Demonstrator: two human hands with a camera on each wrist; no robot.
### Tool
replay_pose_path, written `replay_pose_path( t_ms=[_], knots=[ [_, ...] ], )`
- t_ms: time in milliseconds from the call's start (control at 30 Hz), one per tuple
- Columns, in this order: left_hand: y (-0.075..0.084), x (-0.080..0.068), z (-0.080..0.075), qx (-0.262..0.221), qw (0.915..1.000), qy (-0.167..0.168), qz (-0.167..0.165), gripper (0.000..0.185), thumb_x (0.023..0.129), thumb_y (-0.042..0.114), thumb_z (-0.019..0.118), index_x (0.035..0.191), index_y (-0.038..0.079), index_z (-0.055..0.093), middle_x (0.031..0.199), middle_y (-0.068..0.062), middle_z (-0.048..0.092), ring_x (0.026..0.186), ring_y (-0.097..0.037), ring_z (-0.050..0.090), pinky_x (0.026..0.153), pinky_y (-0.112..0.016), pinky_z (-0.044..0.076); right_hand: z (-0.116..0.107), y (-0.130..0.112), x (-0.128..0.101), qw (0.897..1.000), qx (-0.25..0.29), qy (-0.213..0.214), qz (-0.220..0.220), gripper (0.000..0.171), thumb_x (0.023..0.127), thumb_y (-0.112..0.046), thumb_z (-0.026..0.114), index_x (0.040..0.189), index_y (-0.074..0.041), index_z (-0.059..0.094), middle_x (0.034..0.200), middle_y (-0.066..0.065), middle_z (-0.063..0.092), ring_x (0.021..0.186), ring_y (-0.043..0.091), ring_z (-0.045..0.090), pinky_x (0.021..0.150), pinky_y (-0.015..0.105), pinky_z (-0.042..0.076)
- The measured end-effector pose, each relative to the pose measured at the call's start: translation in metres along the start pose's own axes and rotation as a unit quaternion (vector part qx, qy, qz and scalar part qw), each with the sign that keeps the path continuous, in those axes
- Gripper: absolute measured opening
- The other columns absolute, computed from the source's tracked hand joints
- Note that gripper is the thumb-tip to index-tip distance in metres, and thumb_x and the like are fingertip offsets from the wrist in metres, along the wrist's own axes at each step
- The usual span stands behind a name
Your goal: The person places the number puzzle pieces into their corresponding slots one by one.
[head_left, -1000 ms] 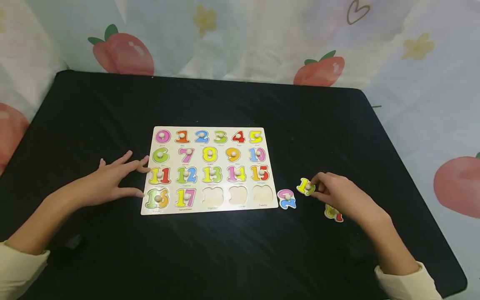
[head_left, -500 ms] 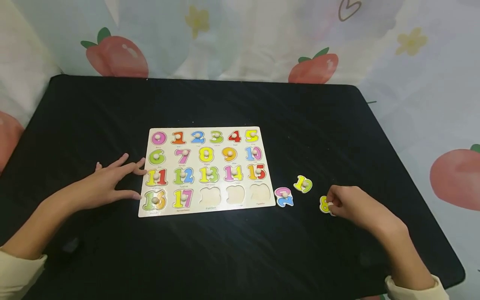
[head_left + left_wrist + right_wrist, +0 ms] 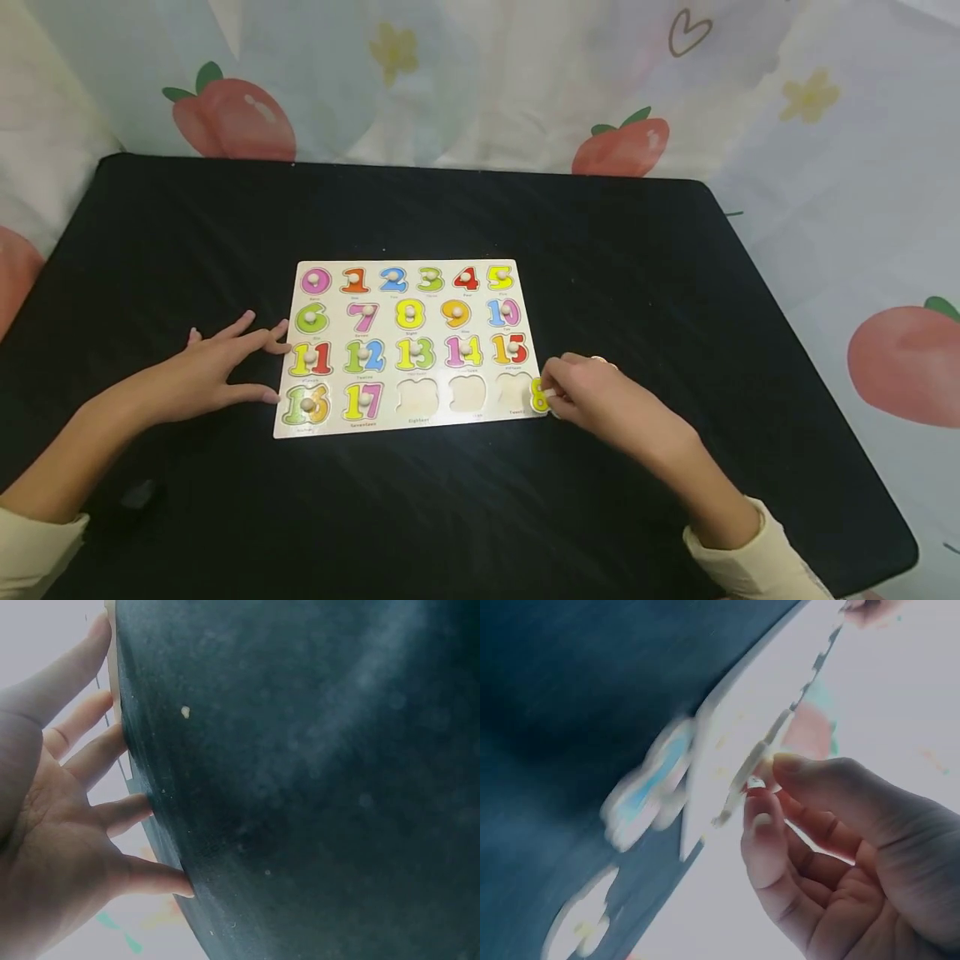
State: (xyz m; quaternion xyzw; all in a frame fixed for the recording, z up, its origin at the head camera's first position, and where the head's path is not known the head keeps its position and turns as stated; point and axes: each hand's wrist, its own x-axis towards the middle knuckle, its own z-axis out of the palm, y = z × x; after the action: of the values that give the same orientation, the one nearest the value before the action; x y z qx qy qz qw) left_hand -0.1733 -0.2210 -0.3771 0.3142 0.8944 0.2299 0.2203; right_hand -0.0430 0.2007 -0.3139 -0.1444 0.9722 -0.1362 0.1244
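Observation:
A wooden number puzzle board (image 3: 408, 346) lies on the black table (image 3: 600, 250). Its bottom row has three empty slots: eighteen (image 3: 417, 395), nineteen (image 3: 467, 392) and twenty (image 3: 514, 388). My right hand (image 3: 551, 392) pinches a number piece (image 3: 538, 395) with a yellow 8 showing, at the board's lower right corner. The blurred right wrist view shows fingertips (image 3: 761, 817) pinching a small knob (image 3: 756, 782). My left hand (image 3: 255, 367) rests flat on the table with spread fingers touching the board's left edge. In the left wrist view, the left hand's (image 3: 75, 787) fingertips press the black cloth.
A blue and pink number piece (image 3: 641, 799) and another loose piece (image 3: 581, 922) lie on the cloth by my right hand; the head view hides them under that hand. A peach-print sheet (image 3: 480, 83) surrounds the table. The table edge (image 3: 825, 375) runs along the right.
My right hand let go of the yellow and green piece, took the piece with the 8, and carried it left to the board's lower right corner. The left hand stayed put.

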Motion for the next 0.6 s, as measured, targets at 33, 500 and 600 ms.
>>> replay_pose_path(
  t_ms=[33,500,600],
  knots=[
    [0.0,0.0,0.0,0.0,1.0,0.0,-0.001,0.078,0.07,0.051,0.076,0.132,0.012,0.049,0.149,-0.018,0.028,0.137,-0.047,0.007,0.086,-0.082,0.002,0.002,-0.006,0.005,1.0,-0.003,-0.004,-0.005,0.009,0.084,-0.006,0.067,0.086,-0.01,0.06,0.074,-0.006,0.05,0.064,0.008,0.046,0.054,0.021,0.042],
    [0.001,0.001,0.0,0.013,0.9999,0.0,-0.009,0.078,0.07,0.049,0.078,0.133,0.012,0.051,0.149,-0.017,0.029,0.137,-0.047,0.008,0.088,-0.081,0.002,0.018,-0.057,0.07,0.994,-0.03,-0.052,-0.088,0.017,0.085,-0.022,0.07,0.08,-0.01,0.059,0.067,-0.007,0.05,0.057,0.007,0.048,0.05,0.02,0.038],
    [0.001,0.001,0.0,0.011,0.9999,-0.002,-0.01,0.078,0.07,0.049,0.077,0.133,0.012,0.051,0.15,-0.016,0.028,0.137,-0.047,0.008,0.088,-0.081,0.001,0.024,-0.066,0.079,0.994,-0.035,-0.049,-0.089,0.02,0.086,-0.026,0.069,0.08,-0.008,0.062,0.06,-0.007,0.049,0.052,0.008,0.047,0.048,0.021,0.034]
  ],
)
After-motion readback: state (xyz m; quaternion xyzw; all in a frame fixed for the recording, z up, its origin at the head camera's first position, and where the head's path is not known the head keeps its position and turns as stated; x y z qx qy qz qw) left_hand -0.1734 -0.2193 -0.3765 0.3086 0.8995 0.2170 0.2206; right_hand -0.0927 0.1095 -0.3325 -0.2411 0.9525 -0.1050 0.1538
